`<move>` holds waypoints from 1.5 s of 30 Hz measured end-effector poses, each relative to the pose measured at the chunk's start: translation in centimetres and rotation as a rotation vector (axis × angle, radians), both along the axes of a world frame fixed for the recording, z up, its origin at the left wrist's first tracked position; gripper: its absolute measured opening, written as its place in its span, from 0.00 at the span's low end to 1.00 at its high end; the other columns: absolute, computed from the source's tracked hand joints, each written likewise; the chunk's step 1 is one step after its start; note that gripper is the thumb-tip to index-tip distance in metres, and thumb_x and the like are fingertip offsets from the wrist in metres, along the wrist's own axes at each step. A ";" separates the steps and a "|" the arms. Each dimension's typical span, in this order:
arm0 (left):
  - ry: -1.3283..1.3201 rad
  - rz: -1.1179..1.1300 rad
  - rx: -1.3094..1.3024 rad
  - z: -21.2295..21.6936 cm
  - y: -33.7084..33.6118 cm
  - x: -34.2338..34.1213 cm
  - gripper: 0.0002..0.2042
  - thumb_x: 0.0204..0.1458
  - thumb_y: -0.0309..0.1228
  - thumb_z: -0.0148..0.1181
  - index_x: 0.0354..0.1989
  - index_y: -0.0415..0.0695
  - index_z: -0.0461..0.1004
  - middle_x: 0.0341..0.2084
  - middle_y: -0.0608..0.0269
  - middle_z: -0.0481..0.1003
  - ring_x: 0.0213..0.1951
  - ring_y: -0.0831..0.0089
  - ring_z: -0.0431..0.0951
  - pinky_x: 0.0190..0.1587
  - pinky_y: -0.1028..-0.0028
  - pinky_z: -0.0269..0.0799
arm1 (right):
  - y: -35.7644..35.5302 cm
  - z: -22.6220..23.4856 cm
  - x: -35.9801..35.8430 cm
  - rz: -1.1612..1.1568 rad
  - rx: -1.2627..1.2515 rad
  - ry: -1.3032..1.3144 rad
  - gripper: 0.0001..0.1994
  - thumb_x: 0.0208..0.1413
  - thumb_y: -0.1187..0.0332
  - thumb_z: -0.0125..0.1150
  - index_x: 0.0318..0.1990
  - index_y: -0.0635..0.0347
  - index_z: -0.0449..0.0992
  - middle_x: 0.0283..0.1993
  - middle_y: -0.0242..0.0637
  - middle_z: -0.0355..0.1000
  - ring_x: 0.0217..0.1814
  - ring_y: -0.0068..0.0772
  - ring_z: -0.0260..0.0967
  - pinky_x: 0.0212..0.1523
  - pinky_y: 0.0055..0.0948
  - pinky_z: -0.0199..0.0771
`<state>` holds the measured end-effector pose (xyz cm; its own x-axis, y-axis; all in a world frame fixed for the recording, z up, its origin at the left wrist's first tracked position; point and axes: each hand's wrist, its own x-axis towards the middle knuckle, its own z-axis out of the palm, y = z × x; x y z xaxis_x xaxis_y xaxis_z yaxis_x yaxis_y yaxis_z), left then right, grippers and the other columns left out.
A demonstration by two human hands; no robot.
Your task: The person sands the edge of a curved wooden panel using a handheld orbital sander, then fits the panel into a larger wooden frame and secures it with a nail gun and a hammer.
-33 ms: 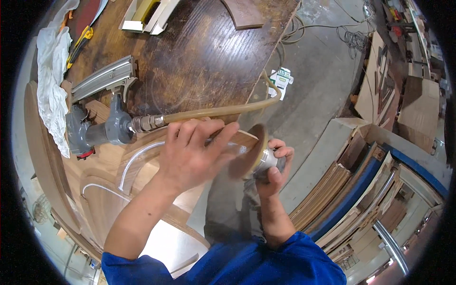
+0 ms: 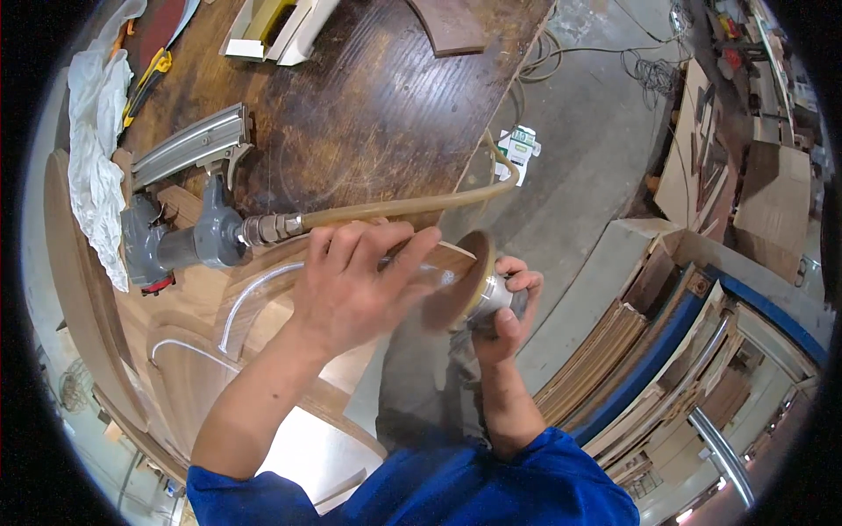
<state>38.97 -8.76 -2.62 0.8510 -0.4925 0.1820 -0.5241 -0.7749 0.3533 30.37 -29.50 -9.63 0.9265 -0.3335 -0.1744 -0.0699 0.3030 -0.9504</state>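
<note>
Looks like you're at the sanding step: blurred brown round disc [image 2: 456,280] up against the tip of the curved light-brown wooden piece [image 2: 454,260], at the near right corner of the dark-brown wooden workbench [image 2: 377,114]. Next move probably calls for steady, even pressure along that end. Your right hand [image 2: 513,302] is wrapped around the silver-grey cylindrical sander body [image 2: 493,296]. Your left hand [image 2: 360,276], fingers half-bent and slightly spread, lies over the wood; can't tell if it's gripping, thumb blurred.
</note>
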 end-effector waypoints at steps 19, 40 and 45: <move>0.009 -0.003 0.003 0.0 0.1 0.0 0.28 0.52 0.51 0.70 0.62 0.56 0.80 0.50 0.71 0.73 0.50 0.65 0.70 0.53 0.61 0.65 | -0.5 -0.2 0.4 0.036 0.013 0.009 0.23 0.52 0.57 0.65 0.49 0.56 0.62 0.55 0.48 0.65 0.58 0.42 0.66 0.65 0.39 0.66; -0.005 -0.008 -0.004 -0.2 0.1 0.0 0.27 0.55 0.53 0.67 0.60 0.55 0.80 0.50 0.69 0.74 0.51 0.64 0.72 0.53 0.61 0.66 | -0.6 0.2 0.8 0.022 0.064 0.034 0.23 0.52 0.55 0.66 0.48 0.55 0.63 0.55 0.47 0.65 0.58 0.42 0.66 0.64 0.41 0.67; 0.003 -0.015 0.004 -0.1 0.0 0.0 0.27 0.57 0.54 0.66 0.61 0.55 0.79 0.50 0.68 0.73 0.51 0.63 0.72 0.54 0.61 0.66 | -0.8 0.2 0.9 0.011 0.095 0.055 0.24 0.52 0.55 0.68 0.48 0.54 0.63 0.55 0.46 0.65 0.59 0.42 0.67 0.64 0.41 0.68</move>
<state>38.96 -8.72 -2.76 0.8443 -0.5057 0.1771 -0.5342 -0.7686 0.3520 31.22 -30.33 -9.43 0.9181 -0.3031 -0.2553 -0.1247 0.3905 -0.9121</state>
